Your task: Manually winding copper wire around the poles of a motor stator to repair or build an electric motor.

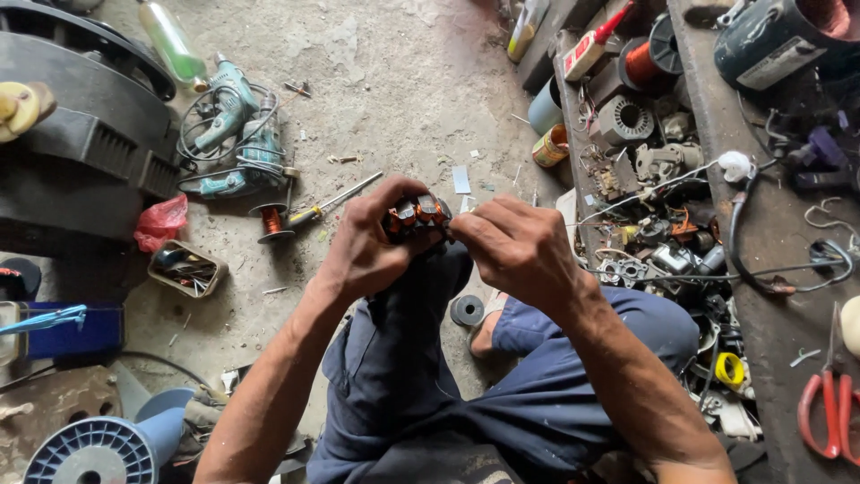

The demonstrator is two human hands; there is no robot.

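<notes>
A small motor armature [417, 213] with copper-coloured windings in a dark core is held up over my knees, in the middle of the view. My left hand [363, 246] grips it from the left, fingers wrapped round its body. My right hand [515, 246] meets it from the right, with fingertips pinched at its edge; whatever they pinch is too small to tell. Both forearms reach up from the bottom of the view. I sit above a concrete floor in dark blue trousers [421, 394].
Two teal power drills [235, 134] with cables lie on the floor at left, near a screwdriver [331, 204] and a copper wire spool [271, 221]. A shelf at right holds motor parts [645, 170] and wires. Red-handled pliers [829, 412] lie far right. A blue spool [98, 448] sits bottom left.
</notes>
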